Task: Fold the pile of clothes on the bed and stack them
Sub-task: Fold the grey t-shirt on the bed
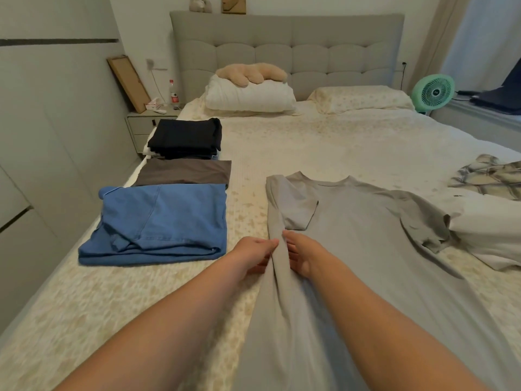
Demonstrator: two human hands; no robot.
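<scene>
At centre frame on the bed (pixel 324 142), a grey T-shirt (pixel 366 238) lies spread flat, its left side and sleeve folded inward. Both hands meet at that folded edge: the left hand (pixel 253 256) and right hand (pixel 303 255) pinch a raised ridge of cloth between them. Left of the frame, folded blue (pixel 160 224), brown (pixel 184 172) and black clothes (pixel 186 138) sit in a row; white (pixel 490 230) and checked garments (pixel 490 176) wait at right.
</scene>
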